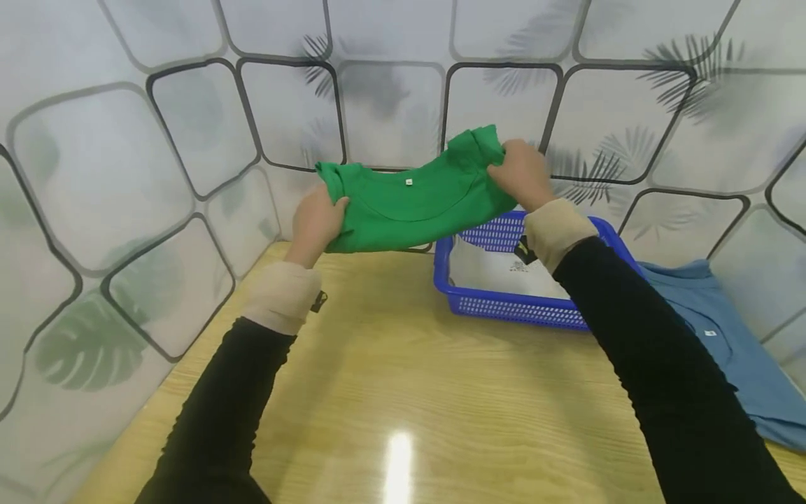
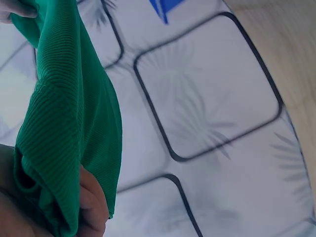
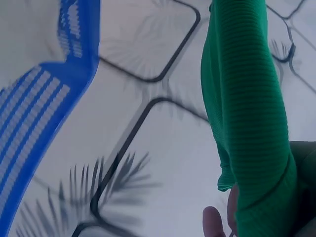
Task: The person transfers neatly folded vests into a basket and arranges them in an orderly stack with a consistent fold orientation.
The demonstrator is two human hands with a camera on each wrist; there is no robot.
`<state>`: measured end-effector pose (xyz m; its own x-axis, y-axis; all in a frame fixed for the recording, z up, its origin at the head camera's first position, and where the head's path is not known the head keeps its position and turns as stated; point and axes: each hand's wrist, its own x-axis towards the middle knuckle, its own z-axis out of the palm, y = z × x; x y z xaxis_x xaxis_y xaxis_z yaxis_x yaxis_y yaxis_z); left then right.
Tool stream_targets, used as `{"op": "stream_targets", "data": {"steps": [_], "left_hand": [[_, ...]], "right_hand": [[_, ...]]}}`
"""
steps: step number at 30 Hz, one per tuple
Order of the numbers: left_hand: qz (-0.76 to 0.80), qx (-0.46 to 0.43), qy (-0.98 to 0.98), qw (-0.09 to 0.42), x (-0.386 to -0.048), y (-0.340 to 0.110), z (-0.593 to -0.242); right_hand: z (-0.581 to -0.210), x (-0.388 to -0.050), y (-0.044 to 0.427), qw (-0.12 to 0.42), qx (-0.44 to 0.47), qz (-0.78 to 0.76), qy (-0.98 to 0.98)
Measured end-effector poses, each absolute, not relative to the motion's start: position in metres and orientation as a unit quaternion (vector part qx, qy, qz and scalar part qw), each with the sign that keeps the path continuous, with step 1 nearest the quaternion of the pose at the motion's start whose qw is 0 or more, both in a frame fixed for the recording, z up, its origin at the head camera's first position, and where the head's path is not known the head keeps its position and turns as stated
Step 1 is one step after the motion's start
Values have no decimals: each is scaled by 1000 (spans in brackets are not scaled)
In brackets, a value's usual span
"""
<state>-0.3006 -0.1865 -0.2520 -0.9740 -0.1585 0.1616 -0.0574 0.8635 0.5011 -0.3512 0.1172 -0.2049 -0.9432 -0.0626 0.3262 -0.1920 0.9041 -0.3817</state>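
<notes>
- Pale wall [image 1: 390,105] with dark rounded outlines and leaf shadows, behind a light wooden table [image 1: 403,378] with a bright streak of glare.
- Green shirt [image 1: 415,210] held up above the far part of the table, neckline on top, small white label [image 1: 408,182] showing.
- Left hand [image 1: 317,220] pinching one shoulder end, with cloth between thumb and fingers in the left wrist view.
- Right hand [image 1: 522,171] pinching the other shoulder end, higher than the left one. Amount of cloth within each pinch: cannot tell.
- Blue basket [image 1: 516,305] on the table, beyond the right forearm, with white cloth [image 1: 491,269] inside; apart from the shirt in the right wrist view.
- Blue shirt [image 1: 705,315] lying to the right of the basket, partly hidden by the dark right sleeve [image 1: 642,364].
- Possible slip of a shoulder end, from a shallow pinch on soft ribbed cloth.
- Likely skewed lay if lowered like this, because of the uneven height of the two ends.
- Possible snag of the right end on the basket rim, from coming down too far right.
- Possible creases or a turned-under edge, from bunching at the pinched ends.
</notes>
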Motion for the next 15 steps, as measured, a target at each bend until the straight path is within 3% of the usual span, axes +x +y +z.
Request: {"op": "stream_targets", "data": {"steps": [15], "left_hand": [[-249,-20,-963,98,-318,-89,-248]], "right_hand": [[-213,-325,233,171,11,193,-966]]}}
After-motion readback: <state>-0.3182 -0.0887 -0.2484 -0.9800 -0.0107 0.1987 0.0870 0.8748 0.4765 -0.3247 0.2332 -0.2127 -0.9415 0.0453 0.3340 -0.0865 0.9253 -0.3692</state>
